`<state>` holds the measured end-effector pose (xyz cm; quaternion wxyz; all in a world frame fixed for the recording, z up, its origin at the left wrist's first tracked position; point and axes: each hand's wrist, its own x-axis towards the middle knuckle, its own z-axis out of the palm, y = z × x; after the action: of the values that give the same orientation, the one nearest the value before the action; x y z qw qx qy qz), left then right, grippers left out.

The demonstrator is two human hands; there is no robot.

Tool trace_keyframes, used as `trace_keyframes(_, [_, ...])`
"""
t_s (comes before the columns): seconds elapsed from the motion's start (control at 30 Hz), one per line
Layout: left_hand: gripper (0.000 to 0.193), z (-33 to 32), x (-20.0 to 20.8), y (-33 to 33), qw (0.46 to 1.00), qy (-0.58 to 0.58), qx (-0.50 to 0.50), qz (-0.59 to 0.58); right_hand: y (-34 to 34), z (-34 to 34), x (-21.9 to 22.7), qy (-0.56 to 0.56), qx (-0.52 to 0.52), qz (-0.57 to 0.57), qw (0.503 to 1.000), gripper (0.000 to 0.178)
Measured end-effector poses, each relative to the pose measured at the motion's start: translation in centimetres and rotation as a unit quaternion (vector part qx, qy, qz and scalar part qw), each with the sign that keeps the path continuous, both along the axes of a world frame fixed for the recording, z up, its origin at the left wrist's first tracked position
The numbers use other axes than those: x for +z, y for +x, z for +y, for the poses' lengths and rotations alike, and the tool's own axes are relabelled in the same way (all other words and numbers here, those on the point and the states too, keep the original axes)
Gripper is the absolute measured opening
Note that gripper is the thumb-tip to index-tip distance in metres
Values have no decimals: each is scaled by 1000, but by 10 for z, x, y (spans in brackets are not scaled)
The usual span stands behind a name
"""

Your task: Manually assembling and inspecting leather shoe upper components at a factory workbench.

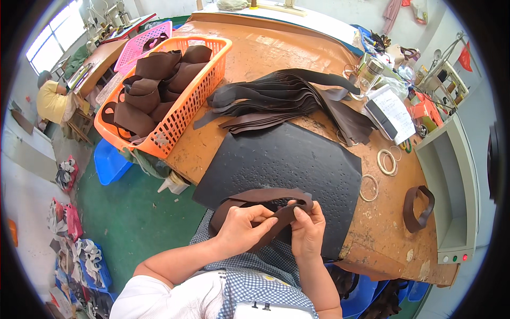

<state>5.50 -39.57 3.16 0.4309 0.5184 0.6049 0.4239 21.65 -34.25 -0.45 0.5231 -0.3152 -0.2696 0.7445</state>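
Note:
Both hands hold one dark brown leather strap [265, 198] that loops over the near edge of a black rubber mat [287, 159]. My left hand [241, 226] pinches the strap from the left. Its other end is gripped by my right hand [308, 228], fingers curled around it. A pile of similar dark brown straps [287, 98] lies fanned out on the worn brown worktable [382, 223] beyond the mat. Further brown leather pieces fill an orange plastic basket [183, 114] at the left of the table.
A finished brown loop [418, 208] and several pale rings [387, 162] lie on the table's right side. A glass jar [370, 74], papers and a grey shelf unit [451, 181] stand at the right. A pink basket [139, 45] sits behind the orange one. A person in yellow sits far left.

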Motion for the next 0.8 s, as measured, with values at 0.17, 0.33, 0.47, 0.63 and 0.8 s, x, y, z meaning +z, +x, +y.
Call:
trace_keyframes(0.17, [18, -3, -2, 2, 1000, 6, 6, -20, 3, -2, -6, 17, 1, -10, 1000, 16])
trace_keyframes(0.33, [17, 3, -4, 1, 998, -10, -13, -65, -2, -7, -6, 43, 16, -36, 998, 16])
trace_keyframes(0.47, [16, 7, 5, 1, 1000, -25, 7, -10, -4, -10, -1, 117, 6, -31, 993, 16])
trace_keyframes(0.63, [17, 11, 36, -4, 889, 390, -2, 241, 2, 2, 36, 371, -73, -100, 920, 15])
trace_keyframes(0.8, [12, 28, 20, -12, 929, 279, -46, 238, -2, 16, 4, 43, 85, 26, 995, 8])
